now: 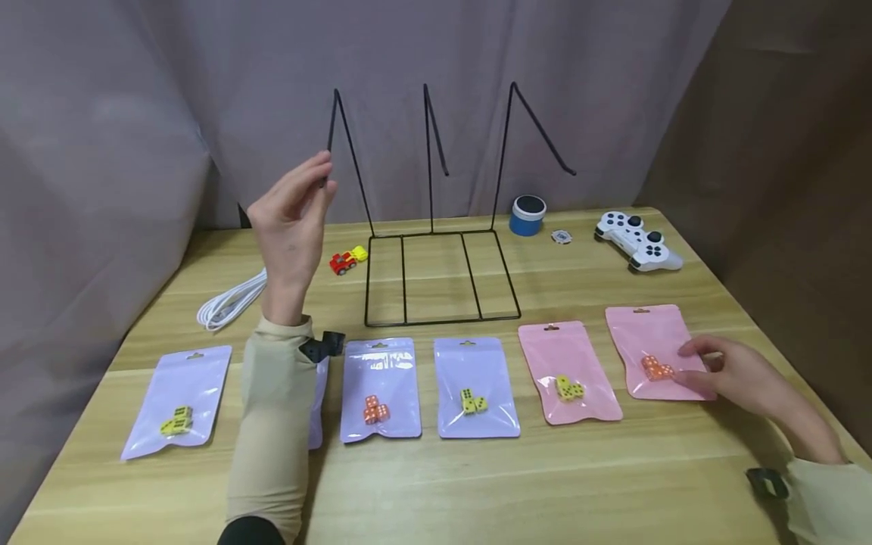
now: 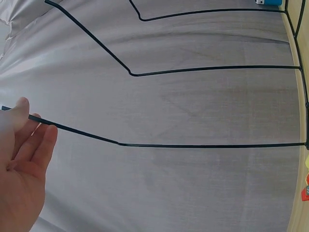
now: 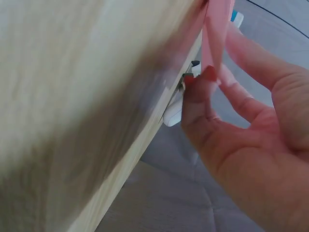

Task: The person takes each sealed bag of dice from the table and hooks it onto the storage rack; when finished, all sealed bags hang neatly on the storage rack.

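My left hand point(image 1: 293, 212) is raised and pinches the end of the leftmost arm of a black wire display rack point(image 1: 443, 322). In the left wrist view that arm runs between the thumb and fingers point(image 2: 46, 147). At the right, my right hand point(image 1: 739, 375) pinches the right edge of a pink zip bag point(image 1: 647, 325) with orange dice in it. The right wrist view shows this bag point(image 3: 217, 34) edge-on between thumb and fingers. Beside it lies another pink bag point(image 1: 555, 348) with yellow dice.
Lilac bags point(image 1: 470, 363) with dice line the front; my left forearm partly hides one. Around the rack are a white cable point(image 1: 232, 303), a red-and-yellow toy car point(image 1: 347, 260), a blue round jar point(image 1: 527, 219), a poker chip point(image 1: 562, 237) and a white game controller point(image 1: 636, 242).
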Tool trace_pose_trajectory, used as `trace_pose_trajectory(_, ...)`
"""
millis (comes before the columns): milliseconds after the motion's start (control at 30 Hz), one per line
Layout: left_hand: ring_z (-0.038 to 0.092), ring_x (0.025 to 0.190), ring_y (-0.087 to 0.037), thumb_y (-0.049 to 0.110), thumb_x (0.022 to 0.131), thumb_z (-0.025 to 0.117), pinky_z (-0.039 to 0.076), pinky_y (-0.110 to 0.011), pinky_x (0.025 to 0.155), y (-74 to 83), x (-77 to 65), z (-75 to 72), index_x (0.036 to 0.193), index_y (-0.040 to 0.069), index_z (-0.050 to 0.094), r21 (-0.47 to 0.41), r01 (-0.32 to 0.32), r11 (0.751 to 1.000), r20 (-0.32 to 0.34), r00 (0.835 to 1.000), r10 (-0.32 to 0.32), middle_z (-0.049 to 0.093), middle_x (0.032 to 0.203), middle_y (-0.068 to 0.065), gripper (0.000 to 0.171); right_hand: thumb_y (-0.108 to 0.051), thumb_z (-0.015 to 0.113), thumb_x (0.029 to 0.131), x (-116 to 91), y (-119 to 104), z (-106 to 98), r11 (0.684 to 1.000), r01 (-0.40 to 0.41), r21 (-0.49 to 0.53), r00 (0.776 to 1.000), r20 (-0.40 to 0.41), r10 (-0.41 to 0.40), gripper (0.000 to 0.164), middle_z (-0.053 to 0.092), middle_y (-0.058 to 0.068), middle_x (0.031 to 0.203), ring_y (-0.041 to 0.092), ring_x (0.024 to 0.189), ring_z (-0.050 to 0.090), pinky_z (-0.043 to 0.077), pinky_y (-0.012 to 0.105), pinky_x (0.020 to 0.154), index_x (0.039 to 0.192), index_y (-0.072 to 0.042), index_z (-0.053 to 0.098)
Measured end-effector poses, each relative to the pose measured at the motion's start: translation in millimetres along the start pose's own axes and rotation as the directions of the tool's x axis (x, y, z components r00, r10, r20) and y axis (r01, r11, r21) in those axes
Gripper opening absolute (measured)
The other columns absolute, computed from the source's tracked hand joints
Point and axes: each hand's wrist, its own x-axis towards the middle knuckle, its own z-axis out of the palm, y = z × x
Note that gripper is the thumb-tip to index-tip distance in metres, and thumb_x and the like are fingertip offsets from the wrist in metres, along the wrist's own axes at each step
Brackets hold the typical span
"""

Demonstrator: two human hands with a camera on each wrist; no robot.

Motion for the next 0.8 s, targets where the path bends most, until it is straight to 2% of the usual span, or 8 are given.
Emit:
trace_pose_trajectory(200, 0.065, 0.102, -0.026, -0.011, 0.078, 0.07, 0.053, -0.04, 0.09, 3.6, 2.2, 0.4, 0.093, -0.01, 0.07, -0.028, -0.026, 0.999, -0.011, 1.0, 0.026, 0.069, 0.104, -0.015, 0.015, -0.022, 0.08, 0.078, -2.7, 0.7, 0.8, 1.0, 0.01, 0.007, 0.994, -0.106, -0.009, 0.041, 0.064, 0.022, 0.095, 0.004, 0.075, 0.053, 0.044, 0.016, 0.055, 0.105, 0.004, 0.063)
trace_pose_trajectory(433, 0.065, 0.098, -0.033, -0.017, 0.077, 0.068, 0.054, -0.04, 0.088, 21.9, 3.0, 1.9, 0.09, -0.015, 0.067, -0.003, -0.056, 0.998, -0.012, 0.998, 0.056, 0.068, 0.097, -0.023, 0.014, -0.025, 0.078, 0.081, -2.8, -2.9, -1.3, 0.999, -0.046, 0.028, 0.987, -0.154, 0.05, 0.047, 0.063, 0.024, 0.093, 0.009, 0.069, 0.05, 0.044, 0.021, 0.047, 0.108, 0.01, 0.062)
trace_pose_trajectory(533, 0.065, 0.097, -0.034, -0.018, 0.076, 0.068, 0.054, -0.04, 0.087, 27.4, 3.3, 2.9, 0.089, -0.015, 0.067, -0.009, -0.067, 0.998, -0.016, 0.998, 0.067, 0.068, 0.096, -0.024, 0.013, -0.02, 0.075, 0.083, -3.9, -4.5, -3.1, 0.998, -0.046, 0.035, 0.978, -0.203, 0.052, 0.039, 0.064, 0.025, 0.092, 0.004, 0.064, 0.049, 0.044, 0.023, 0.044, 0.106, 0.009, 0.064)
trace_pose_trajectory(633, 0.065, 0.097, -0.035, -0.019, 0.075, 0.068, 0.054, -0.041, 0.087, 26.6, 3.3, 2.7, 0.088, -0.015, 0.067, -0.021, -0.066, 0.998, -0.025, 0.998, 0.066, 0.068, 0.095, -0.024, 0.014, -0.016, 0.073, 0.084, -4.8, -5.3, -5.5, 0.998, -0.041, 0.05, 0.965, -0.257, 0.052, 0.031, 0.065, 0.028, 0.097, -0.006, 0.067, 0.048, 0.044, 0.019, 0.046, 0.103, 0.007, 0.066)
trace_pose_trajectory(667, 0.065, 0.096, -0.035, -0.019, 0.075, 0.068, 0.054, -0.041, 0.087, 26.5, 3.5, 2.5, 0.088, -0.015, 0.067, -0.025, -0.065, 0.998, -0.025, 0.998, 0.065, 0.068, 0.094, -0.024, 0.014, -0.016, 0.073, 0.085, -5.0, -6.1, -6.1, 0.997, -0.042, 0.057, 0.959, -0.276, 0.056, 0.029, 0.066, 0.025, 0.096, -0.009, 0.068, 0.047, 0.044, 0.017, 0.047, 0.102, 0.006, 0.067)
trace_pose_trajectory(800, 0.066, 0.096, -0.033, -0.018, 0.075, 0.069, 0.054, -0.042, 0.088, 26.9, 3.7, -1.7, 0.089, -0.015, 0.067, -0.019, -0.048, 0.999, -0.02, 0.999, 0.047, 0.068, 0.094, -0.023, 0.014, -0.014, 0.073, 0.084, -5.2, -11.3, -2.3, 0.99, -0.018, 0.14, 0.939, -0.338, 0.065, 0.024, 0.068, -0.009, 0.086, -0.014, 0.071, 0.047, 0.043, 0.013, 0.05, 0.098, 0.005, 0.068)
